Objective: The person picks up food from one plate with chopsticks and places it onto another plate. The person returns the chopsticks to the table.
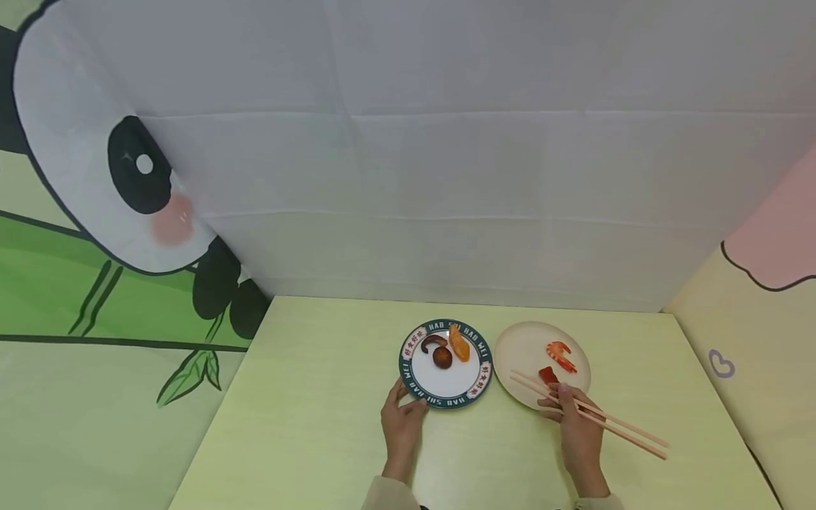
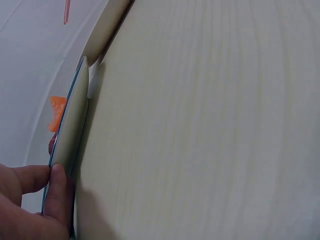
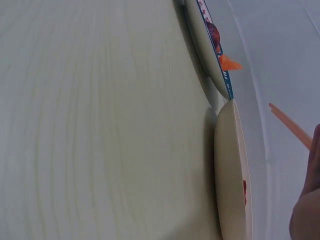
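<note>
My left hand pinches the near-left rim of a white plate with a teal lettered border. On that plate lie an orange-yellow food piece, a round brown piece and a dark curved slice. In the left wrist view, thumb and finger meet at the plate's edge. My right hand holds a pair of wooden chopsticks, tips over the beige plate. A shrimp and a red piece lie there. Whether the tips touch the red piece I cannot tell.
Both plates stand side by side on a pale yellow-green table, their rims close together. Behind the table rises a grey-white cloth wall. A printed panda panel stands left, a yellow panel right.
</note>
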Demonstrator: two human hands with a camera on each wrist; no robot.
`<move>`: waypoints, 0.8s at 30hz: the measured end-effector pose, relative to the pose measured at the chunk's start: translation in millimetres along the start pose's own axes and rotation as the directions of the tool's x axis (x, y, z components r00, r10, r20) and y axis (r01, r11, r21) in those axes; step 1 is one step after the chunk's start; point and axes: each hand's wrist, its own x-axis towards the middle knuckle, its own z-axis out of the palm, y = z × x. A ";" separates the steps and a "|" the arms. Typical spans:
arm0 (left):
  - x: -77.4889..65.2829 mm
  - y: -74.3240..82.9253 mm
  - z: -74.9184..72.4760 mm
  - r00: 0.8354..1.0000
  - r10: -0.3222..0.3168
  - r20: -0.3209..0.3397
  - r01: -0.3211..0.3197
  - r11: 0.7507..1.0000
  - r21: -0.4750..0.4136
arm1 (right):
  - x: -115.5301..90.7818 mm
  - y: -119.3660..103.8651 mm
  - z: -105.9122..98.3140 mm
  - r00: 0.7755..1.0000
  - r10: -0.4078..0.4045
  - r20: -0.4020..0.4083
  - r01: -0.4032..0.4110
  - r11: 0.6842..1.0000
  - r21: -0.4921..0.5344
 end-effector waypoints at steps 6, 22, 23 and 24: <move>1.5 -2.4 1.4 1.000 0.017 -0.008 -0.018 1.000 -0.010 | -4.3 4.6 16.0 0.998 0.025 0.057 -0.022 0.998 -0.066; 2.7 -5.7 3.0 1.000 0.013 -0.014 -0.013 1.000 -0.005 | -5.1 6.7 38.2 0.990 -0.002 0.140 0.025 0.986 -0.164; 2.5 -5.1 3.0 1.000 0.014 -0.012 -0.014 1.000 -0.009 | -4.8 6.9 39.1 0.989 -0.009 0.145 0.033 0.985 -0.169; 2.6 -5.0 3.1 1.000 0.013 -0.012 -0.013 1.000 -0.011 | -4.5 7.0 40.1 0.989 -0.015 0.147 0.040 0.985 -0.166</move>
